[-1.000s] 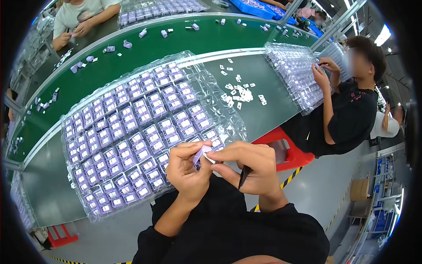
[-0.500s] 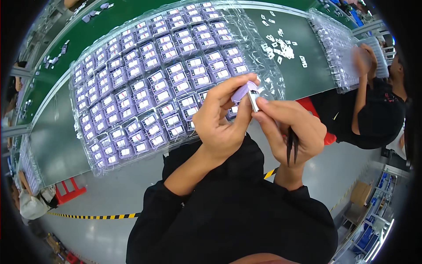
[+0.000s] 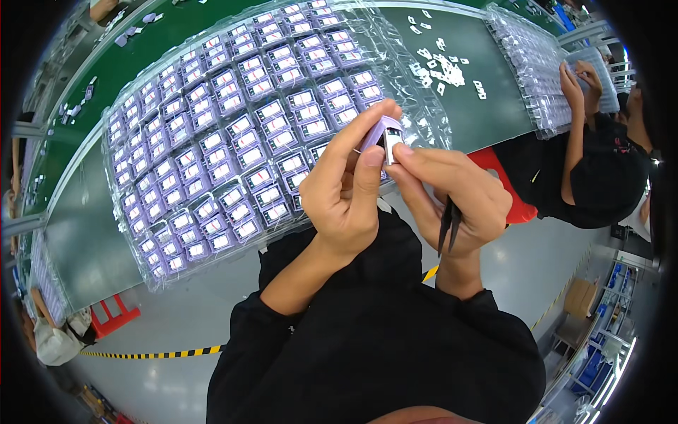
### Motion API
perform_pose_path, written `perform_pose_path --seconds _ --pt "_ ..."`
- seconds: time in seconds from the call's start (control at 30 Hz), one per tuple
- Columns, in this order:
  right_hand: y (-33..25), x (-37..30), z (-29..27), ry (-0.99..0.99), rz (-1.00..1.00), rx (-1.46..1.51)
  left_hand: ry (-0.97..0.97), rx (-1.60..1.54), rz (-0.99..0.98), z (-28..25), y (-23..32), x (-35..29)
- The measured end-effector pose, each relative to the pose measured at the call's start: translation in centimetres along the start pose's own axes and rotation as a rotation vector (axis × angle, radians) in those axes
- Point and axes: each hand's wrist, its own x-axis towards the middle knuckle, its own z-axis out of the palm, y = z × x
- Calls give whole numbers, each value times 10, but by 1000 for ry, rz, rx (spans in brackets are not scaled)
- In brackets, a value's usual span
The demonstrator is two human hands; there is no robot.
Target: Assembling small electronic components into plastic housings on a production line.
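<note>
My left hand [image 3: 345, 187] is closed around a small purple plastic casing [image 3: 382, 128], gripping it between thumb and fingers. Pinched by the thumb and forefinger of my right hand [image 3: 462, 194] is a small white rectangular piece with a dark end [image 3: 392, 146], held against the casing's open side. Whether it sits inside the casing I cannot tell. Black tweezers [image 3: 449, 225] are tucked in my right palm, tips pointing down toward me. Beyond my left hand lies a clear plastic tray [image 3: 422, 116] filled with rows of purple casings with white faces [image 3: 240, 126].
Loose white pieces [image 3: 446, 69] lie scattered on the green table [image 3: 487, 116] beyond my right hand. Farther right stands a stack of clear trays [image 3: 526, 71], with a co-worker's hands [image 3: 581, 79] near it. A red stool [image 3: 498, 185] is below the table edge.
Both hands have shifted slightly left and up in the picture. The casing and white piece have turned to stand more upright. The co-worker's hands at the right have moved.
</note>
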Motion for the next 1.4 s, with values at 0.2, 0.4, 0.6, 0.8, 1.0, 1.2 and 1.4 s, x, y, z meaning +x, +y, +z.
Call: perform_pose_path --seconds 0.2,0.4,0.6,0.8,1.0,1.2,1.4 --pt "3 2 4 13 -14 1 39 -38 -13 0 0 1" --pt "1 8 4 -14 124 89 19 -224 -94 -1 1 2" --pt "6 2 11 39 228 217 -41 -305 -108 -5 2 2" --pt "2 1 13 105 424 471 -32 -311 -125 -2 4 3" --pt "7 -8 21 22 694 726 6 -141 -46 0 0 0" --pt "4 -12 18 19 681 772 -76 141 160 -2 -1 -3" --pt "3 -3 21 58 649 757 -126 169 116 -4 4 1"
